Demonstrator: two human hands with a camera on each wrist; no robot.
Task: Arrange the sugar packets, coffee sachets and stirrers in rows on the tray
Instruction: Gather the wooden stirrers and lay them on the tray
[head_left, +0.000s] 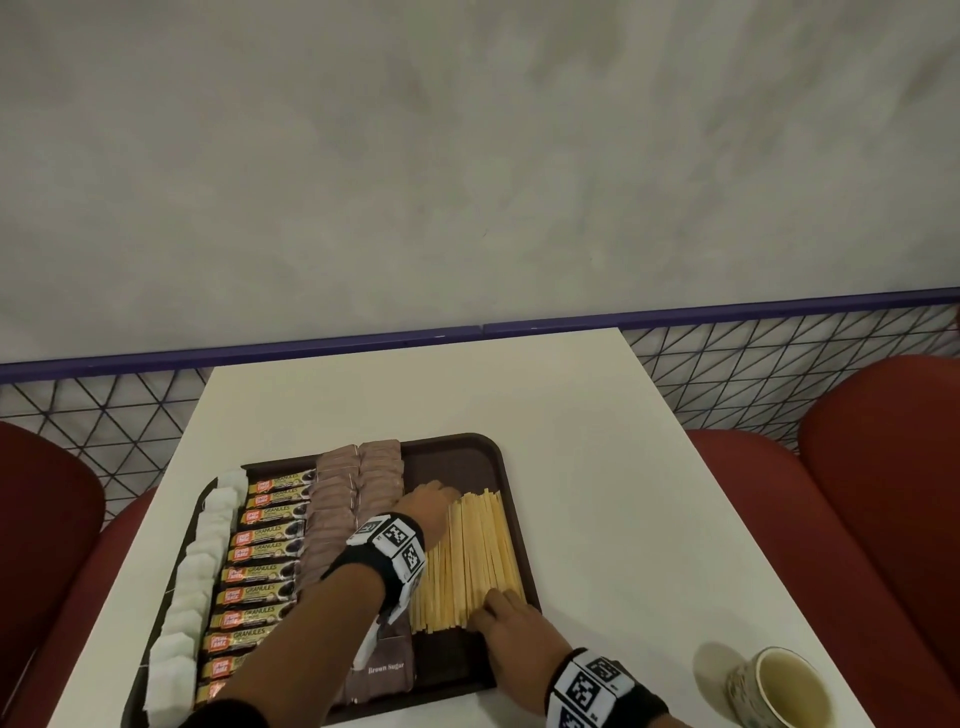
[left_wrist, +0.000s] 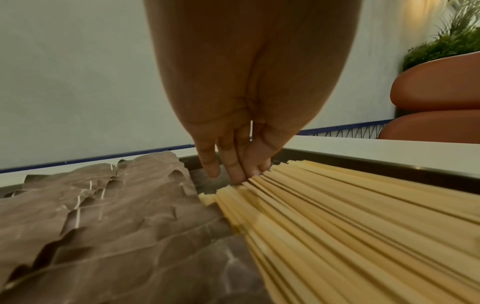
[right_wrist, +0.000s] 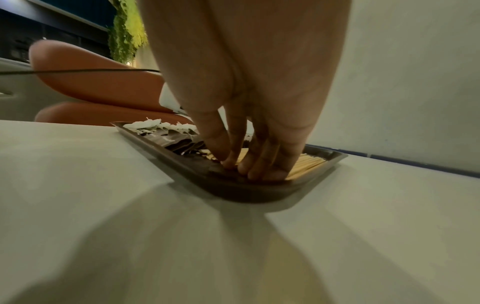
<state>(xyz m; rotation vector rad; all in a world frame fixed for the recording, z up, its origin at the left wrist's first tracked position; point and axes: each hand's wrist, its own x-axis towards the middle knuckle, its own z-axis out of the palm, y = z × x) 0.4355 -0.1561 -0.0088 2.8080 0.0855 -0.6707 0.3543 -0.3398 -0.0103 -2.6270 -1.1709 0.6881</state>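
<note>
A dark brown tray (head_left: 470, 452) on a white table holds rows: white sugar packets (head_left: 200, 540) at the left, coffee sachets (head_left: 267, 551) beside them, then brown sugar packets (head_left: 358, 478). A flat row of pale wooden stirrers (head_left: 475, 556) fills the right side. My left hand (head_left: 428, 504) reaches across, and its straight fingertips (left_wrist: 237, 176) press the stirrers' (left_wrist: 337, 216) far ends. My right hand (head_left: 506, 618) lies at the near ends, with straight fingers (right_wrist: 259, 166) pushing against the stirrers (right_wrist: 311, 164) inside the tray (right_wrist: 182, 162).
A patterned cup (head_left: 779, 686) with pale liquid stands on the table (head_left: 571, 405) at the near right. Red padded seats (head_left: 857, 493) flank the table. A wire-mesh panel with a purple rail (head_left: 727, 312) and a grey wall lie behind.
</note>
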